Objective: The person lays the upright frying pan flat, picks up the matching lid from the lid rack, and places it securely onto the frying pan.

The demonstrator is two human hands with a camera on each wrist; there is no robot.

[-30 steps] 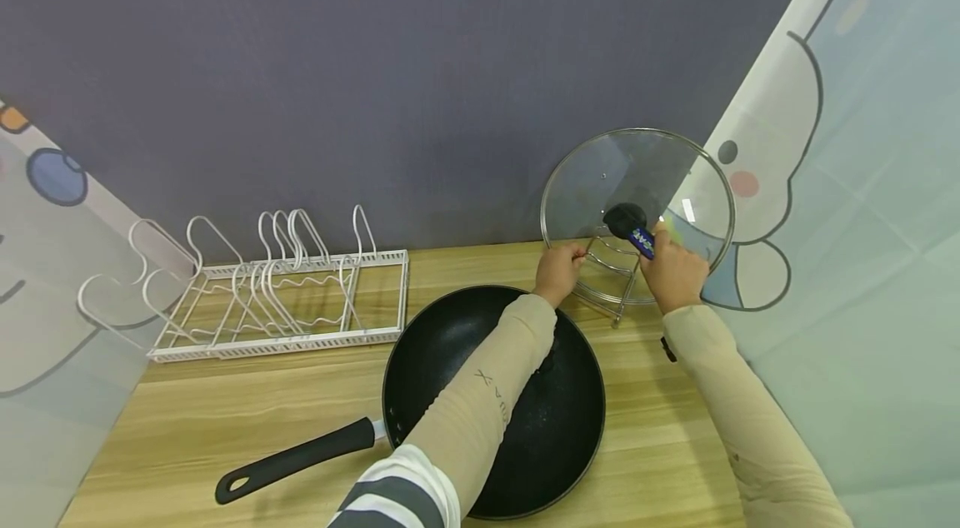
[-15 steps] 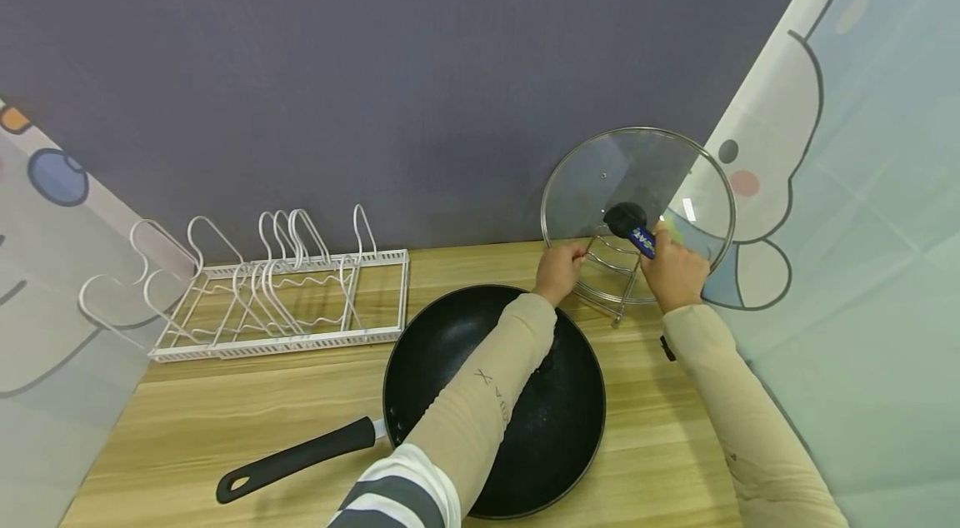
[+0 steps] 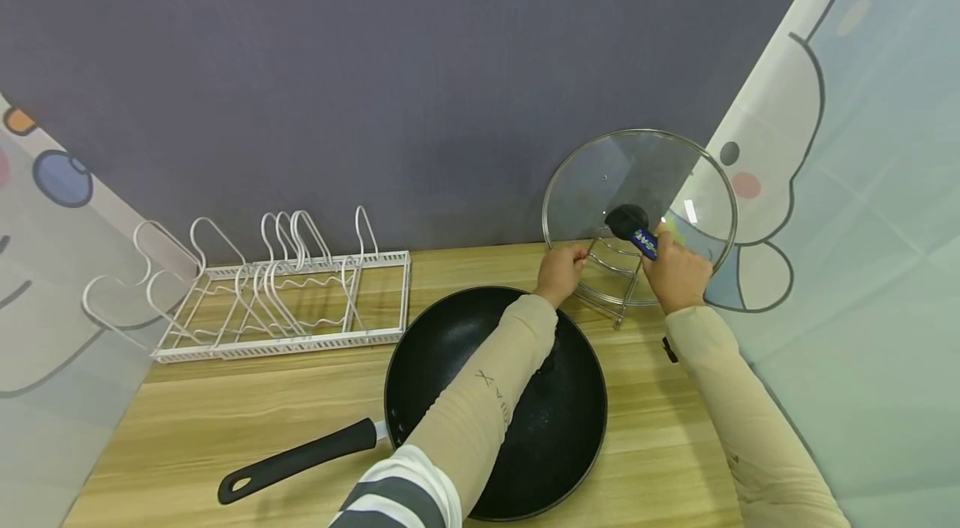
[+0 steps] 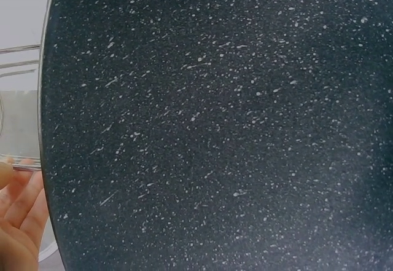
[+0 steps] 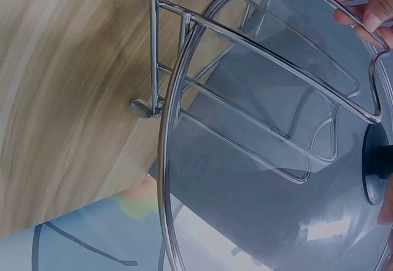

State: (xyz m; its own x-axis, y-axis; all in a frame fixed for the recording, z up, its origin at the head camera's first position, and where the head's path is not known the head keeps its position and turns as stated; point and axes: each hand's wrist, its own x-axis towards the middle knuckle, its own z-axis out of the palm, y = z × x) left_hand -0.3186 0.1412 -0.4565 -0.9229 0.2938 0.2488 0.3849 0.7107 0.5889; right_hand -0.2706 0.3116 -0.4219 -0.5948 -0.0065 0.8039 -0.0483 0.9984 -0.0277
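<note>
A round glass lid [image 3: 637, 166] with a metal rim stands tilted up in a silver wire lid rack [image 5: 270, 53] at the right rear of the table. My right hand [image 3: 677, 271] grips the lid's black handle [image 3: 628, 221], which carries a blue label. With thumb and fingers my left hand [image 3: 558, 272] pinches a wire at the rack's left side, also visible at the left edge of the left wrist view. Beneath my left forearm lies a black frying pan [image 3: 450, 336], partly covered by the sleeve. Only the edge of my right hand shows in the right wrist view.
A white wire dish rack [image 3: 407, 295] with several upright loops stands at the left rear. The pan's black handle [image 3: 300, 461] points to the lower left. A grey wall [image 3: 450, 95] rises behind the wooden table [image 3: 225, 403], with printed curtains at both sides.
</note>
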